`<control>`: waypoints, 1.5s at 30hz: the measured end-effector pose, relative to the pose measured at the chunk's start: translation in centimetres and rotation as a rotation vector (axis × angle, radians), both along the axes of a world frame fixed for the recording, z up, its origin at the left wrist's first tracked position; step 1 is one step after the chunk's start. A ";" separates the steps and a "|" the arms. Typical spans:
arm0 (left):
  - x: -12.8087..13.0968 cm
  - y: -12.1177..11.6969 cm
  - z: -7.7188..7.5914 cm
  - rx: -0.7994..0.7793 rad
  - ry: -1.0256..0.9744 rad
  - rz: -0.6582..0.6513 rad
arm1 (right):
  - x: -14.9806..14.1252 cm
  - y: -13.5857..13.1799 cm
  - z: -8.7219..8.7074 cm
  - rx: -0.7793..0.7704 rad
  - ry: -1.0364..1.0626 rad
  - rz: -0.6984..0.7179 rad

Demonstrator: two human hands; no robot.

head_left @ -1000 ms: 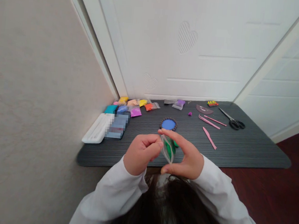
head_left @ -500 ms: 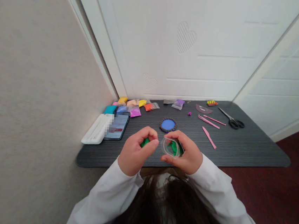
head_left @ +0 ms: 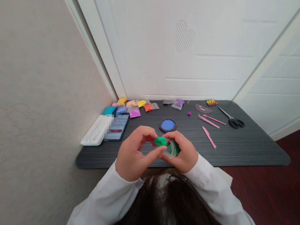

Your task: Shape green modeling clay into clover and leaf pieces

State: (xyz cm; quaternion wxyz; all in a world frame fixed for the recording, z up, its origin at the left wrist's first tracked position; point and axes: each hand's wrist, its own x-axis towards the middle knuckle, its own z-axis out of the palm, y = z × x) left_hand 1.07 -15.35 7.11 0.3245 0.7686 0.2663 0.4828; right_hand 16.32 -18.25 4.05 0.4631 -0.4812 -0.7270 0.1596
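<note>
Between thumb and fingers, my left hand (head_left: 135,153) pinches a lump of green clay (head_left: 160,141) at the mouth of a clear plastic bag (head_left: 172,150). My right hand (head_left: 184,153) grips that bag from the right side, and more green shows inside it. Both hands are close together over the front edge of the table. Just beyond them lies a blue disc (head_left: 168,125) ringed with dark brown beads or balls of clay.
Several coloured clay packets (head_left: 134,112) lie at the back left, near a phone (head_left: 119,127) and a white tray (head_left: 96,130). Pink modelling tools (head_left: 209,137), scissors (head_left: 232,119) and a small purple piece (head_left: 189,113) are on the right of the dark table (head_left: 255,151).
My left hand has come out of the bag with green clay, moved left, then brought the clay back to the bag's mouth. My right hand keeps holding the bag.
</note>
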 end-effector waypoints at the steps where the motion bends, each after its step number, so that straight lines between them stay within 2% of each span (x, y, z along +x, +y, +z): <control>1: -0.1 0.1 0.0 0.043 0.082 0.016 | 0.0 0.0 0.0 0.012 -0.005 -0.008; 4: -0.3 0.2 0.2 0.183 0.232 0.055 | 0.1 0.1 -0.3 0.042 -0.037 -0.031; 9: 0.0 0.2 0.6 0.378 0.332 0.022 | 0.1 0.2 -0.7 0.063 -0.086 -0.046; 13: 0.0 0.0 0.8 0.448 0.438 0.029 | 0.1 0.3 -0.7 0.073 -0.086 -0.054; 17: -0.1 -0.2 0.7 0.493 0.434 0.043 | 0.1 0.3 -0.5 0.050 -0.076 -0.052; 21: -0.2 -0.2 0.4 0.510 0.376 -0.010 | 0.1 0.1 -0.5 0.003 0.006 -0.036; 28: -0.4 -0.4 0.1 0.496 0.424 -0.066 | -0.1 -0.4 0.4 -0.108 0.097 0.053; 35: -0.2 -0.7 0.3 0.475 0.445 -0.107 | 0.3 -0.5 0.6 -0.220 0.176 0.230; 45: 0.0 -1.1 0.5 0.457 0.522 -0.155 | 0.9 -0.1 0.2 -0.236 0.150 0.293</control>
